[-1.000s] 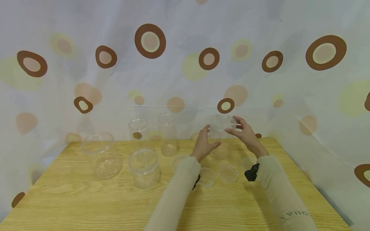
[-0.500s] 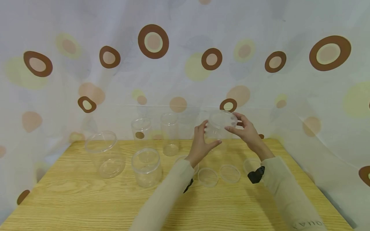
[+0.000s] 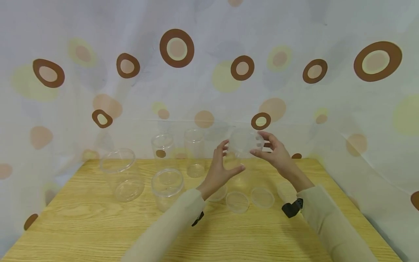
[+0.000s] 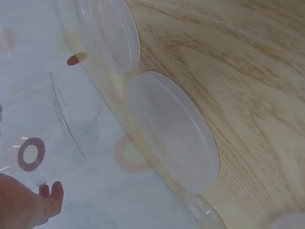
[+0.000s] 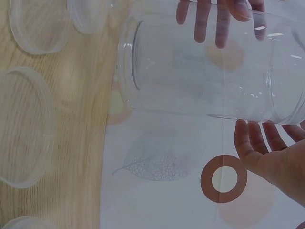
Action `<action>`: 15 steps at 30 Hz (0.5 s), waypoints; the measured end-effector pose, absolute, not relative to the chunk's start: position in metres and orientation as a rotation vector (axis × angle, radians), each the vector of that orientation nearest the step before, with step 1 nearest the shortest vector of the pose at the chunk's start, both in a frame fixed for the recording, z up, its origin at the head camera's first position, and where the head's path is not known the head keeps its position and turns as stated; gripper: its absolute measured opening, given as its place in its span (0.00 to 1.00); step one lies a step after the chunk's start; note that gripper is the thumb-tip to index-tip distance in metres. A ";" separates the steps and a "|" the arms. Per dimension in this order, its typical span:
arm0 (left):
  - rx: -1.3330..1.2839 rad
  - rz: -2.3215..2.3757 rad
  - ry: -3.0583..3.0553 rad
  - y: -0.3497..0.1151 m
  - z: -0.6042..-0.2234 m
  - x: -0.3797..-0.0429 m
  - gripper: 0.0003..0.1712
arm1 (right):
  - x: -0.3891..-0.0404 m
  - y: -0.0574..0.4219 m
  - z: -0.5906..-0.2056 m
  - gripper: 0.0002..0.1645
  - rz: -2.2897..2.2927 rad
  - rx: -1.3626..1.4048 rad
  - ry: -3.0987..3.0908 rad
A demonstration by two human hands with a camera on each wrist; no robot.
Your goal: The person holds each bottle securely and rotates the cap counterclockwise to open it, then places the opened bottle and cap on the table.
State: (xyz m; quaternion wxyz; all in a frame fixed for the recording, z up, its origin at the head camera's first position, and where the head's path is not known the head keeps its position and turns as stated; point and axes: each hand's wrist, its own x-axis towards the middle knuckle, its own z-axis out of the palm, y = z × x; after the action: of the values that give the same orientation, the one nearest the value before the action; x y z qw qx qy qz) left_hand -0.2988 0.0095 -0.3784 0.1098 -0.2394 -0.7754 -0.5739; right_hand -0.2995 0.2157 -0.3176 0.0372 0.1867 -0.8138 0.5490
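Both hands hold one tall clear jar near the table's back edge. High on its right side, my right hand grips it, with the thumb in front and the fingers behind. My left hand curves round its left side, thumb low and fingers higher up. Seen from the right wrist, the jar fills the upper part, and the left hand's fingers show through its wall. In the left wrist view, the left hand sits at the lower left corner, fingertips at the jar's faint outline.
Several clear round lids lie on the wooden table in front of the jar. To the left stand a wide flared jar, a squat jar and two tall narrow jars. A patterned sheet hangs behind.
The jar came up a little from the table, then shifted left. Both hands moved left with it. The other jars and the lids keep their places; the head view has turned slightly.
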 end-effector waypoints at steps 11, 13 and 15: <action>-0.692 -1.853 -2.317 -0.013 -0.375 -0.280 0.53 | -0.284 0.200 -0.321 0.43 1.773 0.720 -2.473; -0.692 -1.857 -2.313 -0.017 -0.375 -0.277 0.54 | -0.281 0.197 -0.321 0.43 1.785 0.736 -2.472; -0.690 -1.839 -2.315 -0.021 -0.379 -0.278 0.55 | -0.279 0.194 -0.322 0.43 1.769 0.759 -2.478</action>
State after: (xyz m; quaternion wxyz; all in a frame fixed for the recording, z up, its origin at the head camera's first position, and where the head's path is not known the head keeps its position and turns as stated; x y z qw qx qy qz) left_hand -0.2778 -0.0208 -0.3789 0.0529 -0.2270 -0.7615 -0.6048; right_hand -0.2789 0.1937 -0.3215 0.0018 0.2418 -0.7898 0.5637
